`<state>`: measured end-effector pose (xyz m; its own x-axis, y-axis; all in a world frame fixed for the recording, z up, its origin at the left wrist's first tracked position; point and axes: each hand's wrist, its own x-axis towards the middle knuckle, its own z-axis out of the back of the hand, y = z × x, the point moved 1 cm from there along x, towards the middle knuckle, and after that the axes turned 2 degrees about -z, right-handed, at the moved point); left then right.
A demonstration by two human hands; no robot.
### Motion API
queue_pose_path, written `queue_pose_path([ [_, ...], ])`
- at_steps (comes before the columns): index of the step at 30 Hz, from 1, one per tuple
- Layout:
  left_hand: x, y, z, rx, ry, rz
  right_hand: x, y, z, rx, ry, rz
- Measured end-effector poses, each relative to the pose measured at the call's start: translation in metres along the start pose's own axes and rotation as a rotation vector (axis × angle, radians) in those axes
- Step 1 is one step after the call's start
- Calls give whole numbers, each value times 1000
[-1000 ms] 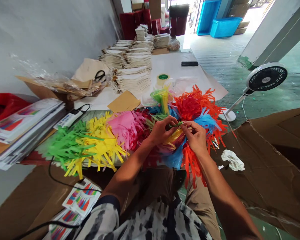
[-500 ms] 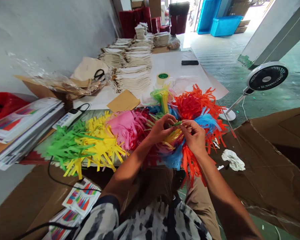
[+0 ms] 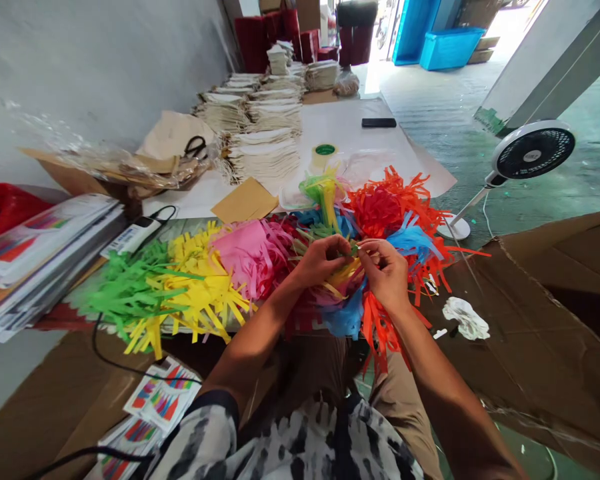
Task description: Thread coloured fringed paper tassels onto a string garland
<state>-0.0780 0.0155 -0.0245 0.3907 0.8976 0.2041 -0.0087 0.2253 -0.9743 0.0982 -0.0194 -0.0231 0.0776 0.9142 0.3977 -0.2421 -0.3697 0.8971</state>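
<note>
My left hand [image 3: 325,259] and my right hand [image 3: 386,268] meet over a heap of fringed paper. Fingers of both are pinched on a small twisted piece of green paper [image 3: 355,249], mostly covered by the fingertips. Under and around them lie blue fringed paper [image 3: 347,317], orange-red fringed paper [image 3: 381,331] and a few yellow strips. To the left, pink fringed paper [image 3: 250,250], yellow fringed paper [image 3: 203,283] and green fringed paper [image 3: 130,287] lie side by side. A green and yellow tassel [image 3: 326,195] stands just beyond my hands.
Behind the heap are a tape roll [image 3: 325,157], a black phone [image 3: 379,123] and stacked white bundles [image 3: 265,150]. Scissors [image 3: 195,146] rest on brown paper at left. A white fan [image 3: 533,153] stands at right, near cardboard [image 3: 545,320] with a crumpled white tissue [image 3: 466,318].
The green paper between my hands shows less, with my fingertips closer together around it. An orange-red strip at the right now sticks out sideways. The view has shifted slightly.
</note>
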Motion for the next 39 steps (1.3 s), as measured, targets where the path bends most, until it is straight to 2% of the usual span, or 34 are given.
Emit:
queue_pose_path([
  [6,-2,-5,6,-87,-109,100,2,2,1,5,27,-205],
  [9,-2,-5,9,-132,-144,140,5,7,-1,-67,73,-233],
  [14,-1,0,10,-49,-225,62,7,13,-3,-165,122,-242],
  [24,0,-7,4,-32,-189,0,6,13,-3,-181,162,-265],
  [31,-1,-4,4,-16,-146,-25,8,17,-4,-206,173,-229],
  [36,-4,-3,4,123,-164,-118,6,17,-2,-186,193,-241],
  [39,-6,-8,4,297,-195,-156,5,18,2,-100,208,-261],
])
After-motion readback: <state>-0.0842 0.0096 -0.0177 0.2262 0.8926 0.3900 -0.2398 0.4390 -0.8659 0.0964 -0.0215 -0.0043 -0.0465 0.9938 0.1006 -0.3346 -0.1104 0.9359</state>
